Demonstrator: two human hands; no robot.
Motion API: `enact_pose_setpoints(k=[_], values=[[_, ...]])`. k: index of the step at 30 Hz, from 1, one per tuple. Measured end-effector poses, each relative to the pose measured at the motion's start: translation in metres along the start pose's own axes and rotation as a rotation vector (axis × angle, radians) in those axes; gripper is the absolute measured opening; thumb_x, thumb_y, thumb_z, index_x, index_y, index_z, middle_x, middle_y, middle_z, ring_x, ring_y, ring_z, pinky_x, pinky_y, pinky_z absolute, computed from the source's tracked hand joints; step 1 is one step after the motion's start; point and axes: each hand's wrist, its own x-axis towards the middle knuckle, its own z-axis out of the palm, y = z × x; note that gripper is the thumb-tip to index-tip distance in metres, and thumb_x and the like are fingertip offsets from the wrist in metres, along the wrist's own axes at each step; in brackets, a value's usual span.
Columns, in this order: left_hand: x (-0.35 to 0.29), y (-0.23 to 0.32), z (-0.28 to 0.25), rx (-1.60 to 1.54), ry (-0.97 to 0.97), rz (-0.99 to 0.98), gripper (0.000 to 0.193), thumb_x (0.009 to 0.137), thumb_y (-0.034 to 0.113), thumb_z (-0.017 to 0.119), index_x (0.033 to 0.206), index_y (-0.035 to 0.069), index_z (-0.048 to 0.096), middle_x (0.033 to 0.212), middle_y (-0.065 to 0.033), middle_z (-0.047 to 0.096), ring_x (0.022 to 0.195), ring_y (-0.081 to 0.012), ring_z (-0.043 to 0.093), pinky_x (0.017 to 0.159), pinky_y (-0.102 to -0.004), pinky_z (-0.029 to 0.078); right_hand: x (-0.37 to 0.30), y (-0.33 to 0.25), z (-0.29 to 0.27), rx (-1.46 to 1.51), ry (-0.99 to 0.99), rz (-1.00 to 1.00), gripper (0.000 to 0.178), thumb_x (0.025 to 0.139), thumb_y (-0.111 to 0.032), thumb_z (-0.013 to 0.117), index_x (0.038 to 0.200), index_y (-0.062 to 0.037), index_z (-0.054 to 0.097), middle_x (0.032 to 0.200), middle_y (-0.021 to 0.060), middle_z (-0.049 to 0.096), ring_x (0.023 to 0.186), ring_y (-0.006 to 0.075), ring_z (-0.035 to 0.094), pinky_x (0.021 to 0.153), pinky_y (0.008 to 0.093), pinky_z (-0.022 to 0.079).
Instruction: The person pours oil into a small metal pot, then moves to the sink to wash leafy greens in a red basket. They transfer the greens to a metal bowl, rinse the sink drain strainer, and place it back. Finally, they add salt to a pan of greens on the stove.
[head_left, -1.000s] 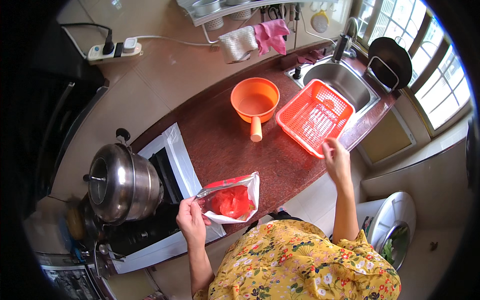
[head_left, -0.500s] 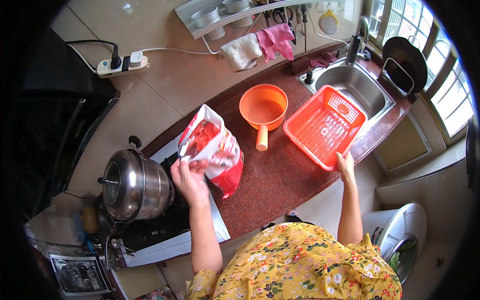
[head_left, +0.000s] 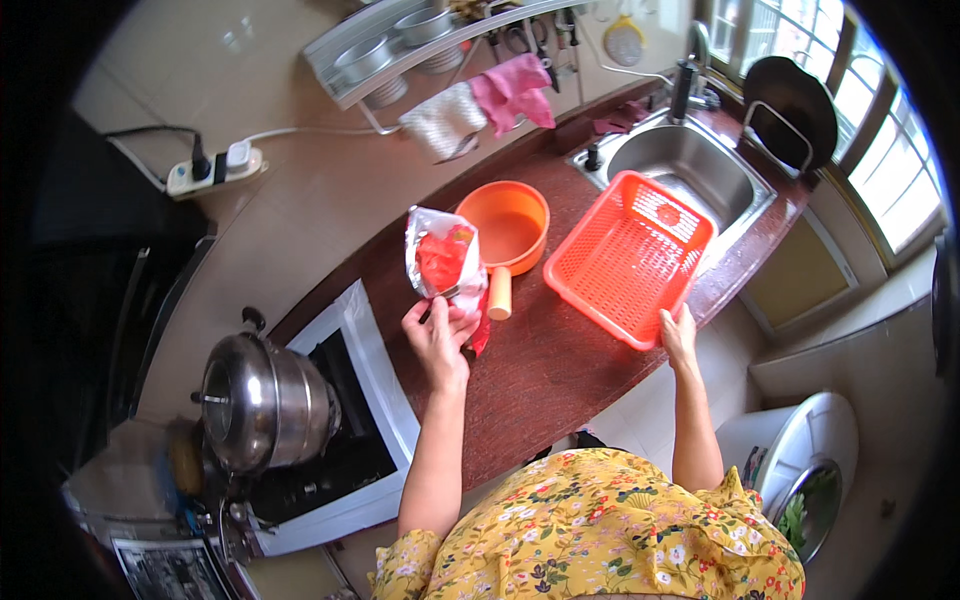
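Note:
My left hand (head_left: 440, 338) is closed on the near rim of a red and white foil-lined bag (head_left: 466, 287), holding it up over the counter. Its top gapes, and red stuff inside (head_left: 440, 258) shows; I cannot make out what it is. Just behind the bag stands an orange dipper (head_left: 508, 225), its pale handle (head_left: 500, 296) pointing toward me beside the bag. With my right hand (head_left: 679, 336) I grip the near right corner of a red-orange plastic basket (head_left: 612, 290). The basket holds nothing that I can see, and its far right side overlaps the sink edge.
A steel sink (head_left: 725, 190) with a tap (head_left: 684, 85) lies at the back right. On the left, a lidded steel pot (head_left: 262, 400) sits on the black stove (head_left: 340, 440). Cloths (head_left: 512, 92) hang from a wall rack (head_left: 440, 50). A white bin (head_left: 790, 440) stands at right.
The bag in my left hand has moved right, close to the dipper, and its mouth has narrowed. My right hand stays on the basket. The whole view has shifted slightly.

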Motion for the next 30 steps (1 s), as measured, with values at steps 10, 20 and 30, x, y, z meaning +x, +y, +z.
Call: enact_pose_setpoints(k=[10,20,30], values=[[-0.045,-0.007,-0.074,0.125,-0.028,0.015,0.024,0.083,0.018,0.041,0.105,0.008,0.037,0.072,-0.0069,0.052,0.054,-0.0158,0.053,0.057,-0.0308,0.049,-0.02,-0.001,-0.024,0.386,0.012,-0.06,0.03,0.076,-0.008,0.046,0.103,0.004,0.051,0.094,0.0109,0.06,0.085,0.0165,0.057,0.076,0.0298,0.045],[-0.096,-0.021,-0.103,0.187,-0.41,-0.143,0.008,0.083,0.004,0.043,0.091,0.005,0.042,0.068,-0.0043,0.05,0.055,-0.0095,0.051,0.056,-0.0252,0.05,0.075,-0.078,-0.107,1.172,-0.445,0.153,0.013,0.082,-0.01,0.043,0.089,-0.0021,0.052,0.073,0.0121,0.058,0.034,0.0041,0.039,0.026,0.0148,0.026],[-0.116,-0.042,-0.1,0.204,-0.34,-0.178,0.007,0.082,0.002,0.044,0.089,0.004,0.043,0.069,-0.005,0.05,0.054,-0.0093,0.051,0.053,-0.0239,0.049,0.128,-0.132,-0.133,1.617,-0.665,0.134,0.025,0.077,0.004,0.044,0.101,0.0017,0.048,0.103,0.0344,0.047,0.033,0.0057,0.037,0.03,0.0137,0.029]])
